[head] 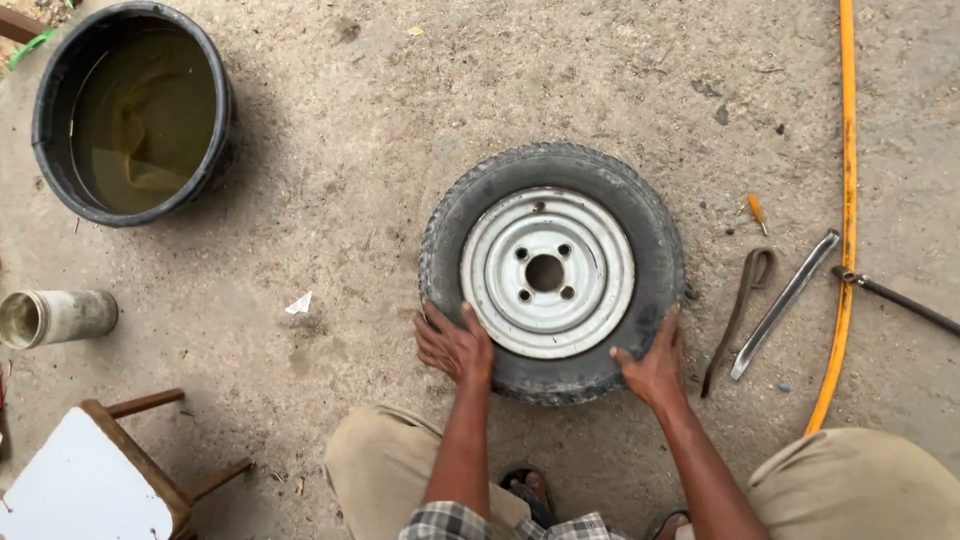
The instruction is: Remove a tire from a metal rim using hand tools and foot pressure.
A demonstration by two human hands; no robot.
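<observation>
Head view: left hand (455, 347) and right hand (655, 365), each grip spread, press the tyre (552, 272)

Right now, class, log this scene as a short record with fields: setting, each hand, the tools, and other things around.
Setting: sandy concrete ground, seen from above
Left hand: flat on the tyre, near edge, fingers spread
Right hand: flat on the tyre's near right edge
Wheel: lying flat, silver rim up
Tools: two tyre levers right of the tyre; yellow hose beyond
Others: black tub of murky water, stool
</observation>
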